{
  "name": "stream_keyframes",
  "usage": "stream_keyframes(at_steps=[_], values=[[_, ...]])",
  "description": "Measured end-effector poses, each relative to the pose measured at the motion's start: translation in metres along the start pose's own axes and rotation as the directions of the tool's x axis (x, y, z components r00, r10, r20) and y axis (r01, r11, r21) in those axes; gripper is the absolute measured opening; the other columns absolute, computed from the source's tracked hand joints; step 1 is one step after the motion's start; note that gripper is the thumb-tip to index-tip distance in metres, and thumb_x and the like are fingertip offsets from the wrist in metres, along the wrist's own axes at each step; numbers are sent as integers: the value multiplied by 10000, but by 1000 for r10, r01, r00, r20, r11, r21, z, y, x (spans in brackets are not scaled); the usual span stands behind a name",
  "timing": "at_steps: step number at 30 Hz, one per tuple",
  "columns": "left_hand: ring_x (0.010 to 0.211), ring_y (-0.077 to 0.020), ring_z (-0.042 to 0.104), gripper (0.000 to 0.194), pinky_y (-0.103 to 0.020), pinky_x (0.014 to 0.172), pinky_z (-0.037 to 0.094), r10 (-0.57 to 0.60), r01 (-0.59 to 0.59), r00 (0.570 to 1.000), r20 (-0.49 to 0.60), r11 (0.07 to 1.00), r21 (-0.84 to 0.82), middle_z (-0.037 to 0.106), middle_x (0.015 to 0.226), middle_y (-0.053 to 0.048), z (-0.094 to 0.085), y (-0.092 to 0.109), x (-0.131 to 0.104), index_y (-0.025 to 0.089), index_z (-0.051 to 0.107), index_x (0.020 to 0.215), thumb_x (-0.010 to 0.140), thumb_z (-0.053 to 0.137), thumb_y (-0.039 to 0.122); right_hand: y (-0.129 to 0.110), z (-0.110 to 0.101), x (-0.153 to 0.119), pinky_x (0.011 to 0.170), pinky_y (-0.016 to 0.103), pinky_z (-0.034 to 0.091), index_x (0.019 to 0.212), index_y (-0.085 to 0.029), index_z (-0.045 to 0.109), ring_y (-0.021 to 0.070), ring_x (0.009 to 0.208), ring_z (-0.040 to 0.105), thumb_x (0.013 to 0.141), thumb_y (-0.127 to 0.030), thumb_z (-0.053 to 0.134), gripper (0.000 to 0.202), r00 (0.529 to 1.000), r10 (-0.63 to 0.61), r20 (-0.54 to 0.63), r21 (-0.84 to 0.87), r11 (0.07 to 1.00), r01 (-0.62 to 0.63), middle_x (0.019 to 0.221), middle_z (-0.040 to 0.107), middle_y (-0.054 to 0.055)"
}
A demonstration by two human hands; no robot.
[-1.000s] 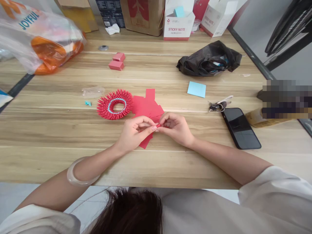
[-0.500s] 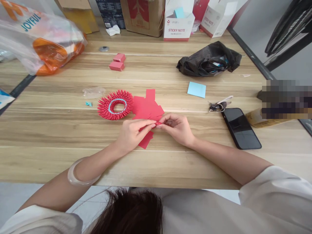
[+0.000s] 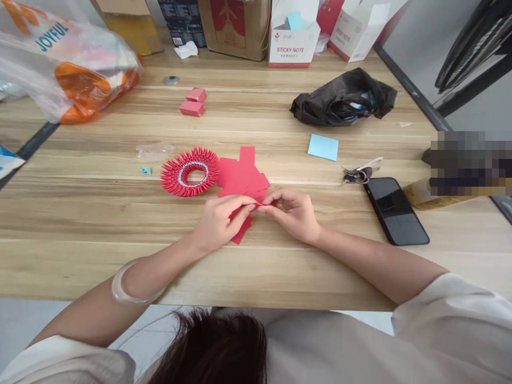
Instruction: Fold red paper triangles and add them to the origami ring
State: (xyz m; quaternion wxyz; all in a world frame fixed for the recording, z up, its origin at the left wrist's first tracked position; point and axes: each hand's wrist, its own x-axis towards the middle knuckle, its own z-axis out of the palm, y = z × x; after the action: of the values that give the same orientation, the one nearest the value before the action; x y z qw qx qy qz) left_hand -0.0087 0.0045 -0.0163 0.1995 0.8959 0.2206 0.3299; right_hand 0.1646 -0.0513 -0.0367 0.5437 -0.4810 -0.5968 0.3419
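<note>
Translucent and pale, a smooth round bangle [image 3: 118,292] circles the left forearm at the near side of the wood-grained counter [image 3: 280,277]. Just beyond, the left hand [image 3: 218,218] and right hand [image 3: 296,216] nearly meet, thumbs and fingertips of both pinching one small, narrow red paper piece [image 3: 261,204] above overlapping flat red paper sheets [image 3: 242,176]. I'd judge this a folding or creasing step, though the hands hide most of the piece; the next move seems to call for steady thumbs, aligned edges and light, even pressure. Well to the right lies a dark-screened black phone [image 3: 396,210]. Left of the sheets sits a spiky red paper ring [image 3: 170,173] with a light-blue inner band. Farther back come a light-blue rectangular paper pad [image 3: 322,147] and a crumpled black plastic bag [image 3: 344,98].
</note>
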Motion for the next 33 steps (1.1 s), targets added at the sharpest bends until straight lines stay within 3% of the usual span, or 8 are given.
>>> stream_keyframes(at_steps=[6, 16, 22, 33], values=[[683, -104, 642, 102, -188, 651, 488, -6, 4, 997, -76, 999, -33, 714, 809, -34, 0, 1, -1, 143, 644, 868, 824, 553, 132, 2, -1, 0, 665, 300, 486, 787, -196, 656, 161, 759, 618, 743, -279, 679, 97, 999, -41, 21, 30, 999, 40, 769, 678, 37], [695, -110, 643, 123, -201, 656, 483, -4, 3, 1000, -18, 999, -35, 712, 817, -42, -2, 5, -1, 148, 647, 881, 835, 533, 144, 4, 0, -1, 717, 323, 500, 759, -202, 653, 161, 766, 623, 763, -271, 659, 69, 997, -78, 14, 126, 989, 76, 759, 671, 35], [699, -124, 652, 107, -218, 662, 499, -39, 38, 997, -70, 999, -21, 718, 817, -48, -1, 6, -1, 157, 647, 848, 831, 542, 163, 4, 0, 0, 709, 327, 507, 771, -203, 660, 170, 777, 627, 749, -293, 673, 93, 999, -37, 13, 91, 995, 36, 776, 681, 41], [687, -112, 639, 100, -205, 649, 484, 28, -30, 998, -62, 999, -18, 706, 804, -49, 0, 4, -2, 140, 634, 868, 819, 548, 131, 2, 0, -1, 715, 336, 511, 734, -196, 659, 172, 774, 630, 751, -258, 673, 66, 998, -69, 1, 141, 988, 68, 740, 678, 40]])
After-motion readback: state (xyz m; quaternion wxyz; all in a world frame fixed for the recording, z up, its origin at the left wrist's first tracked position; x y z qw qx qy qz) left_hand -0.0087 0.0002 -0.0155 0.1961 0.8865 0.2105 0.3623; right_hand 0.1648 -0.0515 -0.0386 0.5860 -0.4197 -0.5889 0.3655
